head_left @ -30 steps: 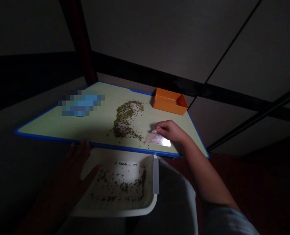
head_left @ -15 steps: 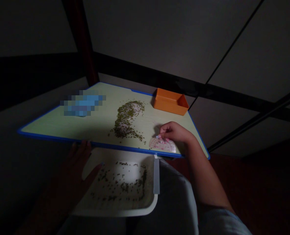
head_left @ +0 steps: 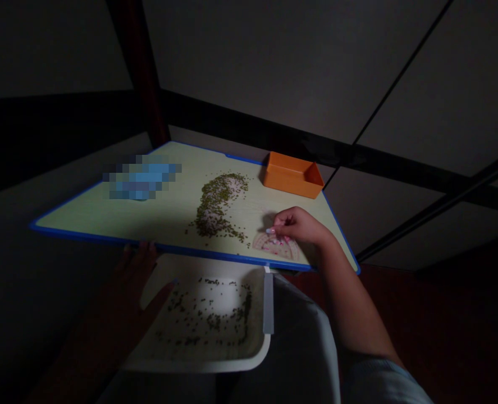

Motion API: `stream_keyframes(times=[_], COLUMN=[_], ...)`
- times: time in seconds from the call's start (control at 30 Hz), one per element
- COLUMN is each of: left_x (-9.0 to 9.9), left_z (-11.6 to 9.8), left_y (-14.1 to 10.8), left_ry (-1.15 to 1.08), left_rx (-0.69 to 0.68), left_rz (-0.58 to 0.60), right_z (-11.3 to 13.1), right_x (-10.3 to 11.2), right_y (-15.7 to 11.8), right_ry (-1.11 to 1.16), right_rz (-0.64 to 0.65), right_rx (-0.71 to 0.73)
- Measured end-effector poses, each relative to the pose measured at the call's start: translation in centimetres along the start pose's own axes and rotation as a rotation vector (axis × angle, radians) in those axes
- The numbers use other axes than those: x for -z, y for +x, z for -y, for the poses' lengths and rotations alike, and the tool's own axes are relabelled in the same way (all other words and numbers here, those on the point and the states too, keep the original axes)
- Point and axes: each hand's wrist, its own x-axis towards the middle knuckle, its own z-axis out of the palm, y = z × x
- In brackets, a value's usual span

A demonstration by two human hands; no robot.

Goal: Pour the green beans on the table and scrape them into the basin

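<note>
My left hand (head_left: 126,297), dim in shadow, has its fingers spread. Its fingertips reach the blue near edge of a pale board (head_left: 168,213), and the thumb extends over a white tub (head_left: 215,365). Small green grains, like mung beans, are scattered in the tub. On the board's right side, my right hand (head_left: 301,225) has thumb and index finger pinched together at the curved top of a clear protractor with pink marks (head_left: 269,247). The other fingers are curled and partly hidden. Left of this hand lies a heap of green grains (head_left: 217,196) with whitish patches.
An orange open box (head_left: 291,174) stands at the board's back right corner. A blurred-out blue item (head_left: 143,179) lies at the left. Below the board is a leg in grey cloth (head_left: 303,325), beside the tub. Dark panels rise behind the board.
The protractor has shifted slightly left and its glare has faded. My right hand has hardly moved, its fingertips a little up and left. My left hand stays put.
</note>
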Motion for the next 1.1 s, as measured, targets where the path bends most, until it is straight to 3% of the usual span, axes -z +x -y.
stream_keyframes(times=[0.17,0.4,0.67,0.83,1.1], left_x=[0.2,0.3,0.6,0.8,0.4], left_z=[-0.1,-0.2,-0.5,-0.6,-0.5], left_y=[0.1,-0.1,0.2,0.2,0.2], left_ry=[-0.001,-0.018,-0.031,-0.038,-0.031], left_rx=[-0.016,-0.008,0.037,0.041,0.041], left_rz=[0.004,0.017,0.042,0.059,0.044], right_z=[0.2,0.5,-0.5,-0.8,-0.5], right_x=[-0.1,-0.8,-0.2,-0.2,-1.2], right_y=[0.1,0.4,0.4,0.7,1.0], right_ry=[-0.029,-0.035,-0.122,-0.289,-0.184], right_rz=[-0.032,0.018,-0.128,-0.276,-0.152], right_rx=[-0.011,-0.002,-0.030,-0.027,0.058])
